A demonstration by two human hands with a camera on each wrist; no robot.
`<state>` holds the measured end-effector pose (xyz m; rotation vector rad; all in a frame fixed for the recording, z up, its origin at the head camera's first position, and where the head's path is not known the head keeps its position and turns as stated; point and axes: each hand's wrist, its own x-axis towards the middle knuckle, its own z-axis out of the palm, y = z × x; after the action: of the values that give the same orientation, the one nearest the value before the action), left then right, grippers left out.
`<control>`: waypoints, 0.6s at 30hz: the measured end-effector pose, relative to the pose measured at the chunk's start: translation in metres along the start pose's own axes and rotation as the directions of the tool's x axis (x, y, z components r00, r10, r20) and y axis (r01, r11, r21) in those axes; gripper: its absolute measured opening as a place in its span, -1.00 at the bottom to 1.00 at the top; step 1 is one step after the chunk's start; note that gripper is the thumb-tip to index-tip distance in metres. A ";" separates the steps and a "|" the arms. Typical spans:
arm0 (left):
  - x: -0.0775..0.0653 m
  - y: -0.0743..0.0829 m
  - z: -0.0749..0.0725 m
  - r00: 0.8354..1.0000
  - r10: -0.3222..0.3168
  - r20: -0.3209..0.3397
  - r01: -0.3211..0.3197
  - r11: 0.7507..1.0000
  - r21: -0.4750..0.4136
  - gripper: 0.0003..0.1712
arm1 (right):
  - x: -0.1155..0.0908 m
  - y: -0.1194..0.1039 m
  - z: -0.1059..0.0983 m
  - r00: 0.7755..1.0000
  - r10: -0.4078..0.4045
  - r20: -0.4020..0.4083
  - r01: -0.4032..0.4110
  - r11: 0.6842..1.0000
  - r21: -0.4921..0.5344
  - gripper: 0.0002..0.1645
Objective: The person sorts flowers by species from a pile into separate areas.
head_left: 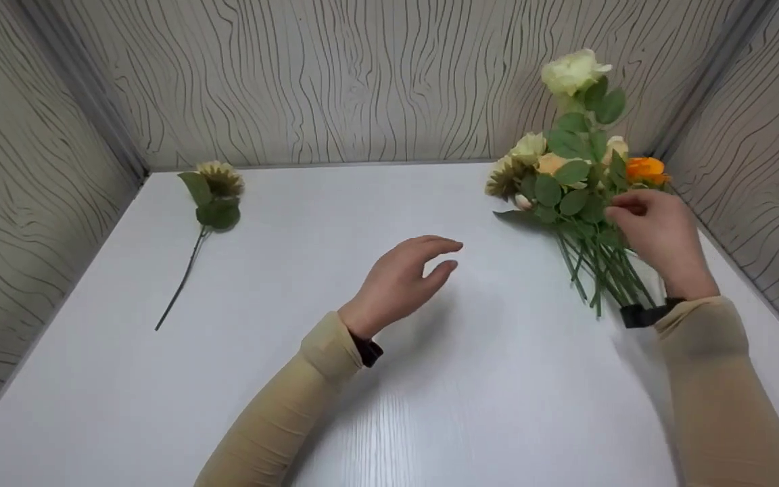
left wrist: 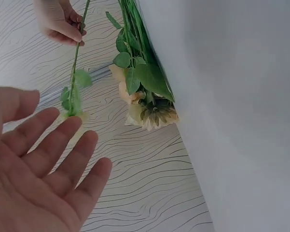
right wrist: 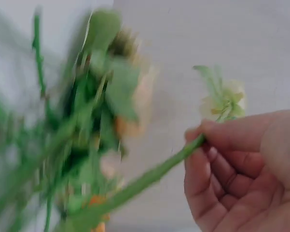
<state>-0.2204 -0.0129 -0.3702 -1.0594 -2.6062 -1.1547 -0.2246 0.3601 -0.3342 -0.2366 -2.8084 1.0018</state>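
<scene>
At the right side of the table, my right hand (head_left: 667,233) pinches the green stem (right wrist: 154,176) of a pale cream flower (head_left: 573,71) between thumb and fingertips. That flower stands up above a bunch of artificial flowers (head_left: 569,182), whose stems point toward me. My left hand (head_left: 399,281) hovers over the middle of the table, holding nothing. Its fingers (left wrist: 62,145) are spread and relaxed, palm showing, in the left wrist view. Much of the bunch is blurred in the right wrist view.
A single cream flower (head_left: 219,181) with dark green leaves lies at the back left of the white table (head_left: 335,216). An orange flower (head_left: 646,170) shows at the bunch's right edge. Wood-grain-patterned panels (head_left: 362,74) enclose the table at the back and sides.
</scene>
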 end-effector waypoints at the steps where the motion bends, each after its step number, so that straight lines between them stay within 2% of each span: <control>1: 0.000 -0.001 -0.001 0.999 -0.040 -0.023 0.038 0.997 -0.063 -0.64 | -0.002 -0.009 0.008 1.000 -0.010 0.027 0.009 0.999 0.051 -0.36; 4: 0.002 -0.006 -0.003 0.986 -0.154 -0.066 0.133 0.960 -0.246 -0.67 | -0.009 -0.037 0.040 0.991 -0.055 0.124 0.024 0.970 0.243 -0.39; 8: 0.005 -0.012 -0.005 0.964 -0.248 -0.096 0.186 0.887 -0.422 -0.69 | -0.026 -0.067 0.087 0.961 -0.180 0.208 0.071 0.893 0.445 -0.51; 10: 0.007 -0.015 -0.006 0.954 -0.280 -0.104 0.200 0.858 -0.473 -0.70 | -0.035 -0.077 0.107 0.943 -0.238 0.234 0.099 0.869 0.485 -0.58; 13: 0.007 -0.018 -0.005 0.943 -0.317 -0.103 0.219 0.823 -0.524 -0.72 | -0.046 -0.087 0.129 0.922 -0.280 0.267 0.112 0.854 0.508 -0.66; 18: 0.006 -0.020 -0.002 0.926 -0.367 -0.085 0.249 0.765 -0.593 -0.77 | -0.055 -0.094 0.144 0.914 -0.303 0.271 0.126 0.846 0.519 -0.71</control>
<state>-0.2381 -0.0199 -0.3789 -0.5196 -2.3735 -2.1020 -0.2078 0.1890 -0.3890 0.3500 -2.6393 1.7923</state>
